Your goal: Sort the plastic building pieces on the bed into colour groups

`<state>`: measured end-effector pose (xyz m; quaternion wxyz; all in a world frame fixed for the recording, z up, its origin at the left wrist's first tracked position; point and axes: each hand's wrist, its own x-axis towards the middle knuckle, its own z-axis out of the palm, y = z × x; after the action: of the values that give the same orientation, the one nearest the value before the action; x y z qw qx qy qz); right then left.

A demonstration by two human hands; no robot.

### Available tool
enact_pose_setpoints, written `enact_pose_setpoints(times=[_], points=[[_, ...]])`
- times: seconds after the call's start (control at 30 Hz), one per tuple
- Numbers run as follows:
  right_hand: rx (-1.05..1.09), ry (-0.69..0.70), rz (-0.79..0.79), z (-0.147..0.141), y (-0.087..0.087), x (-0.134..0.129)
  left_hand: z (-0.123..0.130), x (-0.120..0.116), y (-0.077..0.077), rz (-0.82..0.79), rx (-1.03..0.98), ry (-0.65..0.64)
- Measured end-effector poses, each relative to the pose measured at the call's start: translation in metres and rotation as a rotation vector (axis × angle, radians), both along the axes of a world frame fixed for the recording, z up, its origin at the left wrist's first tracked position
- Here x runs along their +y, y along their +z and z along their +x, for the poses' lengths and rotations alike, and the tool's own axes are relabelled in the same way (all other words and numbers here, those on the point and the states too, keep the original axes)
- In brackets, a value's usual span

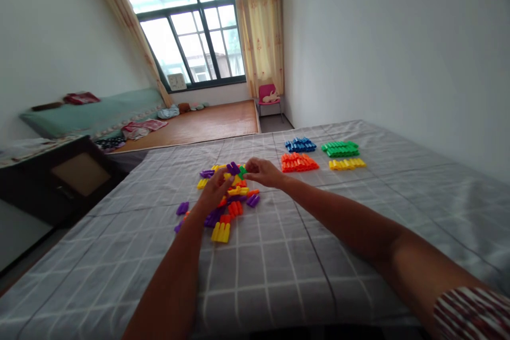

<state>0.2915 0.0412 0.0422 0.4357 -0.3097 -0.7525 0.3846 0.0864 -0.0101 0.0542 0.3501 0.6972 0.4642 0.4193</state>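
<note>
Over on the left, a loose purple piece [182,208] lies flat on the grey checked sheet [279,255], out at the edge of the scatter. Next in comes the left hand [215,187], thumb and fingers pinched on a purple block [233,168], its prongs poking out past the fingertips, probably so that the free end is exposed. Below, nearest the person, there's a yellow piece [221,232], its tubes side by side, and just beyond it an orange piece [235,208] in the jumble of purple, orange and yellow; they overlap at all angles, so this looks like a loose heap rather than an arrangement. Right above that heap, a green block [243,172] sits up against the purple one, and the right hand [261,172] has it gripped at the fingertips, coming in from the opposite side; that likely lets each hand steady its own block. Whether the two blocks interlock, I can't tell. Further right it's all tidier: an orange group [298,163] with a blue group [300,144] behind, then a green group [340,149] behind a yellow group [346,164], lined up close within each colour, seemingly so that the colours don't mix.
</note>
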Motion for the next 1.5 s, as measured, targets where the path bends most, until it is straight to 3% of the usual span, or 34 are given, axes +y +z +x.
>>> enact_pose_setpoints(times=[0.1,0.2,0.33,0.43,0.53,0.6,0.67,0.77,0.8,0.87,0.97,1.1,1.23,1.3,1.4,1.5], points=[[-0.055,0.018,0.057,0.011,0.004,-0.005,0.0,0.002,0.001,-0.002,0.014,-0.011],[-0.144,-0.06,0.179,0.02,0.007,-0.015,0.012,0.001,-0.001,-0.016,-0.031,-0.029],[-0.191,-0.108,0.204,0.012,0.002,-0.03,0.023,-0.002,-0.001,0.041,0.012,0.023],[-0.266,-0.14,0.225,0.006,-0.002,-0.037,0.012,0.0,0.008,0.123,-0.028,0.202],[-0.363,-0.167,0.248,0.03,0.002,-0.027,-0.016,0.005,0.02,0.187,-0.257,0.496],[-0.321,-0.239,0.177,0.074,0.009,-0.009,-0.036,0.009,0.025,0.206,-0.393,0.653],[-0.229,-0.419,0.079,0.14,0.018,0.012,-0.051,0.013,0.027,0.201,-0.463,0.726],[-0.221,-0.905,0.02,0.257,0.02,0.035,-0.055,0.016,0.025,0.176,-0.468,0.72],[-0.269,-1.078,-0.007,0.293,0.016,0.038,-0.054,0.017,0.024,0.168,-0.442,0.705],[-0.412,-1.247,-0.109,0.35,0.002,0.038,-0.049,0.017,0.02,0.149,-0.359,0.667],[-0.649,-1.297,-0.226,0.391,-0.025,0.032,-0.045,0.018,0.013,0.106,-0.183,0.603],[-0.784,-1.315,-0.212,0.39,-0.05,0.03,-0.047,0.022,0.002,0.043,0.047,0.467],[-0.785,-1.391,-0.234,0.386,-0.055,0.024,-0.051,0.028,-0.009,0.017,0.2,0.344],[-0.76,-1.441,-0.148,0.388,-0.051,0.02,-0.051,0.03,-0.013,0.016,0.209,0.306],[-0.686,-1.48,0.119,0.377,-0.034,0.022,-0.049,0.029,-0.016,0.012,0.159,0.213],[-0.572,-1.312,0.314,0.322,-0.007,0.026,-0.044,0.027,-0.017,0.001,0.045,0.122]])
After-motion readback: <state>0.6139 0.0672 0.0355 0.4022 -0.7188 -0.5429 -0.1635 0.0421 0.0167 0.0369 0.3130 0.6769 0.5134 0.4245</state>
